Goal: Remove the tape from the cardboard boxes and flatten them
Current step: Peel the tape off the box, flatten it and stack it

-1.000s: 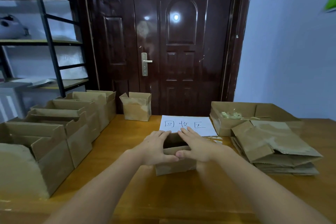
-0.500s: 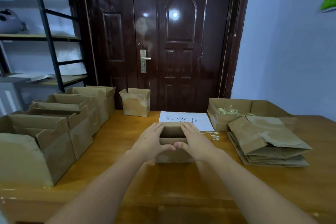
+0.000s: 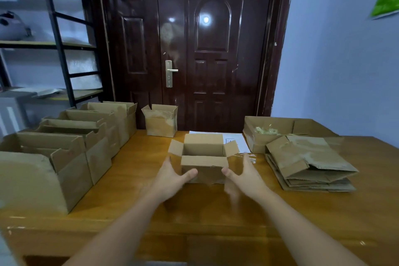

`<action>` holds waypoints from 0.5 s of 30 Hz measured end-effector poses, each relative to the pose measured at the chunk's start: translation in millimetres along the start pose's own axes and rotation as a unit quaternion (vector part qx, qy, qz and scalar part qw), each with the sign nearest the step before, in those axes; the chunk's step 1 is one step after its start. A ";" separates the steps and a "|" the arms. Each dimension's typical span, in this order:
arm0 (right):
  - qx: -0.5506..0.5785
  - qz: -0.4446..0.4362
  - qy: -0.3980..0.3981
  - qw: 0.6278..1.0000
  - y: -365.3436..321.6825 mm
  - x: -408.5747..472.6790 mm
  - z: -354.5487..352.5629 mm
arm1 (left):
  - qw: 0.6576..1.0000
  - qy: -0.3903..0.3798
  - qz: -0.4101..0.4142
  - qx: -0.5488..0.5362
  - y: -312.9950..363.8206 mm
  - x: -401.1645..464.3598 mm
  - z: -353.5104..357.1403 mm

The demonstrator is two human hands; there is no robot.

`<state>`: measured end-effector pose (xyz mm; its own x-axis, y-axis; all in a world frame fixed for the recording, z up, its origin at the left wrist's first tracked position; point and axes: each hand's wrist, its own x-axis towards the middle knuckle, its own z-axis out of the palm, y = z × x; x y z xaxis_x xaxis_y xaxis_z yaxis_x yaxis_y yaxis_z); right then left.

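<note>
I had just lifted both palms off the small cardboard box [image 3: 204, 157] at mid-table; its four flaps had sprung open, so I judged the top untaped and flattening next. My left hand [image 3: 172, 176] and right hand [image 3: 246, 176] hovered beside it, fingers spread, gripping nothing. Untouched boxes [image 3: 71, 149] lined the table's [image 3: 129, 211] left edge; flattened boxes [image 3: 308, 164] sat near the right edge, before a tray holding tape scraps [image 3: 266, 130]. A dark door [image 3: 194, 45] stood behind.
</note>
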<state>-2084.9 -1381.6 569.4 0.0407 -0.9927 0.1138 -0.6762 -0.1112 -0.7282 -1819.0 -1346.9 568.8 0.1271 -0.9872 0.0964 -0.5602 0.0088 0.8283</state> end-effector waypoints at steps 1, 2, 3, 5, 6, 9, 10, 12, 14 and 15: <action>-0.008 0.002 -0.038 0.999 1.7 -4.8 2.9 | 0.999 -0.021 0.011 0.024 -2.2 -4.4 3.4; -0.024 -0.009 -0.072 0.997 2.3 -8.7 6.1 | 0.998 -0.034 0.025 0.049 -4.6 -7.9 7.5; -0.041 -0.034 -0.096 0.994 2.3 -11.4 9.5 | 0.996 -0.041 0.042 0.069 -6.7 -10.0 12.2; -0.065 -0.090 -0.111 0.988 1.7 -13.1 16.4 | 0.993 -0.039 0.068 0.091 -8.8 -11.8 20.2; -0.076 -0.103 -0.104 0.986 0.1 -13.2 18.7 | 0.992 -0.029 0.074 0.097 -9.5 -11.4 22.8; -0.087 -0.102 -0.075 0.988 -8.0 -13.7 19.5 | 0.988 0.010 0.067 0.141 -11.9 -8.3 26.2; -0.084 -0.108 -0.060 0.989 -10.7 -13.9 18.5 | 0.982 0.029 0.067 0.173 -12.8 -6.5 26.4; -0.058 -0.121 -0.035 0.990 -16.4 -12.9 15.1 | 0.974 0.065 0.078 0.204 -11.9 -2.1 25.8; -0.001 -0.132 -0.036 0.991 -21.4 -11.6 12.2 | 0.975 0.083 0.090 0.185 -8.3 1.8 23.1; 0.025 -0.136 -0.033 0.990 -23.7 -11.0 11.5 | 0.976 0.085 0.100 0.173 -6.5 3.7 21.7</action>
<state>-2060.9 -1368.6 577.7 0.2650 -0.9266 0.2668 -0.5969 -0.3750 -0.7093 -1832.6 -1354.1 551.8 0.1050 -0.9303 0.3516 -0.8268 0.1148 0.5506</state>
